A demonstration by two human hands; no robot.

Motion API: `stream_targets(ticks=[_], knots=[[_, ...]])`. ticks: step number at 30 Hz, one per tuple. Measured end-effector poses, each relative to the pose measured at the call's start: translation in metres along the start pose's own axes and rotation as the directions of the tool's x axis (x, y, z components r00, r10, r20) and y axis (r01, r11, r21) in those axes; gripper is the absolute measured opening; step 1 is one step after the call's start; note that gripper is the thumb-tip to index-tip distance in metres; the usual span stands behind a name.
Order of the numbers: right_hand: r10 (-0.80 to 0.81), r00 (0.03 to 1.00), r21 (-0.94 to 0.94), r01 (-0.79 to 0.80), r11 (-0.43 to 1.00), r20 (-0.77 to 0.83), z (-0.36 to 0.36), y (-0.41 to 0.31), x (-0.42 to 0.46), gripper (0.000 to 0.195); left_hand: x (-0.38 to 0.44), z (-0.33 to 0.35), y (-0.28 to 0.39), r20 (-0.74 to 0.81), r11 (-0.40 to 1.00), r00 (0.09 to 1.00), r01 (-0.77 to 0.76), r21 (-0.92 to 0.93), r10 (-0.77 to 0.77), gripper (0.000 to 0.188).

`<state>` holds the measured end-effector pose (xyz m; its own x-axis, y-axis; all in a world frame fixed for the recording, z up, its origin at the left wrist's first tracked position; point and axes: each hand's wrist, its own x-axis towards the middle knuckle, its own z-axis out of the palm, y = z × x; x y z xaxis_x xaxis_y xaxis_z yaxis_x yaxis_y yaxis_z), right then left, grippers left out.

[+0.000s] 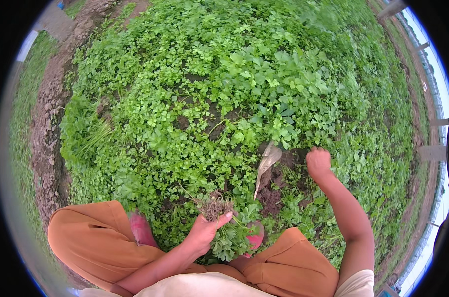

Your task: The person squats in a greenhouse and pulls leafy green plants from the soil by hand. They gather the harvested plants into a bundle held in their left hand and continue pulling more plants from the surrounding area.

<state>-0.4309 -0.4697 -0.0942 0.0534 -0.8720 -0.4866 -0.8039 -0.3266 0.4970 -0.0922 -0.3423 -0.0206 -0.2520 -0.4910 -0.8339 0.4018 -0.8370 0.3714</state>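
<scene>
My left hand [204,234] grips a bunch of uprooted leafy green plants [226,243], which look like celery or parsley. Its tangled, soil-flecked roots [214,207] point up and away from me, and the leaves hang toward my lap. Farther out on the right, my right hand [318,162] is down at the edge of the standing plants [298,85], fingers curled. Whether stems are inside that fist is hidden. Just left of it lies a pale, crumpled strip [268,163], either a dry leaf or thin film, beside dug-up dark soil [271,195].
A laid-down pile of pulled plants [85,130] rests at the bed's left side, next to a bare soil furrow [48,122]. My pink boots [143,228] stand among the plants below my bent knees. Concrete posts [432,153] line the right rim.
</scene>
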Motion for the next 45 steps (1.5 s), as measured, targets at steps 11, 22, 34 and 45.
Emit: stream_targets(ticks=[11, 22, 34, 45], knots=[[-0.010, 0.999, 0.893, 0.051, 0.446, -0.052, -0.063, 0.022, -0.041, 0.017, 0.001, -0.004, 0.002, 0.027, 1.000, 1.000, 0.003, 0.031, -0.004, 0.023], [-0.649, 0.761, 0.854, -0.343, -0.392, 0.008, -0.129, -0.069, -0.084, 0.021, -0.010, 0.008, 0.009, 0.079, 0.997, 0.994, -0.075, 0.004, 0.074, 0.029], [-0.689, 0.704, 0.975, -0.026, 0.219, 0.173, -0.109, -0.017, -0.047, 0.026, -0.013, 0.007, 0.017, 0.319, 0.968, 0.940, -0.182, 0.174, 0.119, 0.023], [0.039, 0.994, -0.092, -0.048, 0.995, -0.100, -0.025, 0.059, 0.043, 0.012, 0.012, -0.006, -0.008, 0.007, 0.941, 0.988, -0.151, 0.301, 0.157, 0.014]])
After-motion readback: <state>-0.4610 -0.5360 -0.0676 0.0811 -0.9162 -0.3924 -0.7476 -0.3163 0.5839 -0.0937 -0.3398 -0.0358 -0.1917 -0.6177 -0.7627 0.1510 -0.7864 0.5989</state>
